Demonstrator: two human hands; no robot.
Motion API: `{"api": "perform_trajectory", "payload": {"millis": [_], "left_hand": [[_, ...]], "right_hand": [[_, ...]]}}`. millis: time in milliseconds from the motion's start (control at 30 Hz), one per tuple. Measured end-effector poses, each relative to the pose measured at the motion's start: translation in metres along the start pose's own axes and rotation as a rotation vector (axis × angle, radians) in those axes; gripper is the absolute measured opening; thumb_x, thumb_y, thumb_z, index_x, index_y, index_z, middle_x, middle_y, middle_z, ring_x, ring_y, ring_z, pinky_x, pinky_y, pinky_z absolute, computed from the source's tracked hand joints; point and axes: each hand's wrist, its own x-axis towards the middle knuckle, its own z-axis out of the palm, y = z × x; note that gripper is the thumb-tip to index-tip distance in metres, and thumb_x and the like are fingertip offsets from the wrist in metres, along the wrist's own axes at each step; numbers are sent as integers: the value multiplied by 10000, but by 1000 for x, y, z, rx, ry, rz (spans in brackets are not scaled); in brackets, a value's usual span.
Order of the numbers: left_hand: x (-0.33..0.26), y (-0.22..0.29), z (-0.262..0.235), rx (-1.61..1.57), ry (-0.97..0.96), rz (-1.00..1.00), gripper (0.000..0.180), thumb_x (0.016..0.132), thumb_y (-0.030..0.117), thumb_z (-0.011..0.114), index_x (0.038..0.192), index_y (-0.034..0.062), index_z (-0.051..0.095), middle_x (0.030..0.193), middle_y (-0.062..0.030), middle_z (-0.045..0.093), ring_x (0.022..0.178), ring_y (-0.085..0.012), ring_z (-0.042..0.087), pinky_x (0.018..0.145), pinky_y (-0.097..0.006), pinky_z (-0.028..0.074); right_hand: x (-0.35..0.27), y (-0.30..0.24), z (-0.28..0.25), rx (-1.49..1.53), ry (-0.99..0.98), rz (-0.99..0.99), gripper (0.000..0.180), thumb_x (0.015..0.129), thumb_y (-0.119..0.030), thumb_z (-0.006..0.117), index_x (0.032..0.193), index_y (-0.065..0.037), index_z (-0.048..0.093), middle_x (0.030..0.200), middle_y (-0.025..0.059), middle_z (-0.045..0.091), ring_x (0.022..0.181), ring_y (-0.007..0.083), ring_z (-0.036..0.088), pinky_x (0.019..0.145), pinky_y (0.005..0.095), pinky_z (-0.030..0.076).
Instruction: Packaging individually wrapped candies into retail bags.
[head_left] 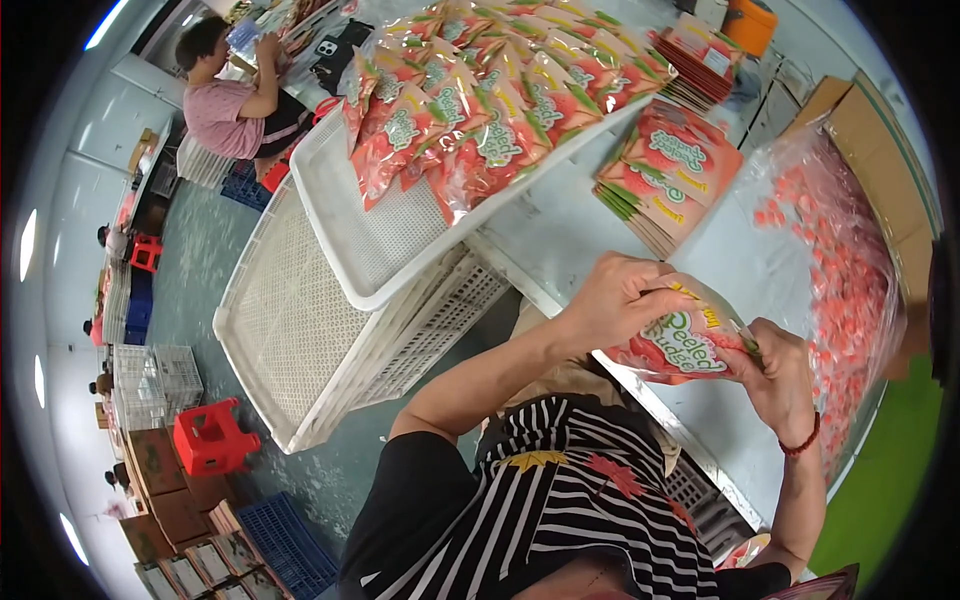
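Between my two hands is a pink printed plastic pouch (680, 345), held over the table's front edge. My left hand (618, 300) pinches its upper left edge, while my right hand (778, 375) grips its right side. Just beyond the pouch lies a stack of flat pouches (675, 165) in the same print. On the right, a large clear plastic bag (850, 270) spreads over the table, with many small pink wrapped pieces in and around it. Whether the held pouch has anything inside, I cannot tell.
At the far left of the table, a white perforated tray (385, 240) bears a heap of filled pouches (500, 110). Stacked white crates (300, 320) stand below it. A cardboard box (885, 170) borders the right side. Red stools (213, 437) and a seated person (225, 110) are leftward.
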Motion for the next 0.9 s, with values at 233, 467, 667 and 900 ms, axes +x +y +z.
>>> {"api": "perform_trajectory", "payload": {"millis": [233, 467, 667, 900], "left_hand": [[-12, 8, -57, -136, 136, -63, 86, 846, 44, 632, 875, -13, 689, 754, -16, 652, 628, -37, 536, 557, -194, 437], [-19, 25, -174, 95, 706, 225, 270, 786, 64, 698, 1034, 14, 604, 949, -36, 614, 784, -98, 566, 665, -225, 464], [-63, -42, -236, 695, 833, -51, 569, 657, 194, 823, 1122, 14, 548, 1020, -92, 586, 865, -177, 579, 760, -306, 486], [-77, -85, -226, 959, 612, -221, 597, 635, 242, 840, 1116, 22, 562, 1004, -115, 595, 857, -185, 586, 734, -313, 502]], "right_hand": [[37, -25, 13, -67, -124, -174, 209, 780, -141, 718, 834, 27, 606, 638, 107, 507, 563, 181, 496, 545, 313, 412], [145, -95, 58, 305, -160, -318, 183, 862, -166, 642, 895, 11, 609, 780, 60, 647, 676, 102, 615, 567, 242, 464], [263, -93, 134, 608, -299, -110, 224, 875, -195, 633, 949, 12, 593, 846, 55, 677, 737, 92, 648, 559, 215, 509], [267, -70, 152, -85, 68, -240, 282, 839, -242, 645, 997, -14, 595, 832, 113, 659, 714, 187, 645, 603, 301, 507]]}}
